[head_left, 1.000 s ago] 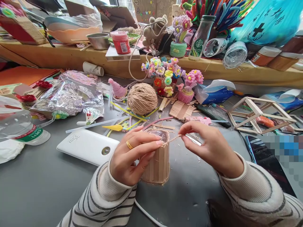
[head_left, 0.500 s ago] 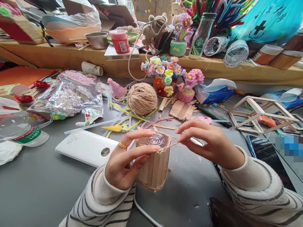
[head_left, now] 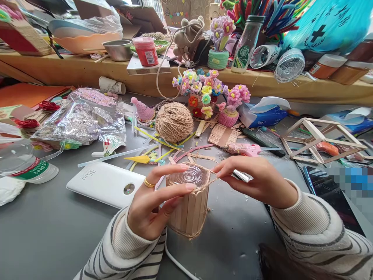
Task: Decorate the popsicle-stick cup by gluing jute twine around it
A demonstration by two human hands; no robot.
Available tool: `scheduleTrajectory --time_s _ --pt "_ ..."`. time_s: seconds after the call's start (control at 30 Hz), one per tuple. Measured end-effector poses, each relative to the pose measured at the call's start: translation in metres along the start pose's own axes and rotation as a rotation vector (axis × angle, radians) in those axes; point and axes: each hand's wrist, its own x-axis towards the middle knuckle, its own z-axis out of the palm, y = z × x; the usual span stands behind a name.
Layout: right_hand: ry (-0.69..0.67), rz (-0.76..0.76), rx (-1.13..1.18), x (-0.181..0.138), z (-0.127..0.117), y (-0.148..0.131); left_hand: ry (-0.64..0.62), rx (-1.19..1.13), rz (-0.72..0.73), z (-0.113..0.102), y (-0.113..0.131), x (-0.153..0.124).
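A small cup clad in upright wooden sticks (head_left: 190, 206) stands tilted on the grey table (head_left: 52, 233), its clear plastic rim facing me. My left hand (head_left: 154, 202) grips its left side, with a gold ring on one finger. My right hand (head_left: 256, 181) pinches a strand of jute twine (head_left: 214, 181) at the cup's right rim and holds it taut against the cup. Twine also circles the cup's base. A ball of jute twine (head_left: 174, 122) lies behind the cup.
A white power bank (head_left: 106, 183) lies left of the cup, a pink glue gun (head_left: 244, 149) and a wooden stick frame (head_left: 319, 140) to the right. Pipe-cleaner flower pots (head_left: 210, 95), foil wrap (head_left: 81, 116), straws and sticks crowd the back. A dark phone (head_left: 323, 186) is at right.
The cup has tipped so its open rim faces me more. My right hand has moved closer to the rim with the twine. The view has shifted slightly.
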Motion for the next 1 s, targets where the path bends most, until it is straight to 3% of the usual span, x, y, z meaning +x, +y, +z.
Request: scheduleTrajectory --time_s 0.3,0.57,0.8,1.0 --pt "0.029 0.023 -0.041 0.0 -0.002 -0.002 0.012 0.029 0.016 0.002 -0.003 0.0" --pt "0.002 0.086 -0.069 -0.002 -0.026 -0.012 0.108 0.159 0.038 0.021 0.003 0.017" --pt "0.041 0.237 -0.046 -0.004 -0.033 -0.019 0.203 0.283 -0.092 0.033 0.008 0.022" --pt "0.158 0.34 -0.07 -0.002 -0.036 -0.014 0.2 0.07 -0.197 0.027 0.003 0.019"
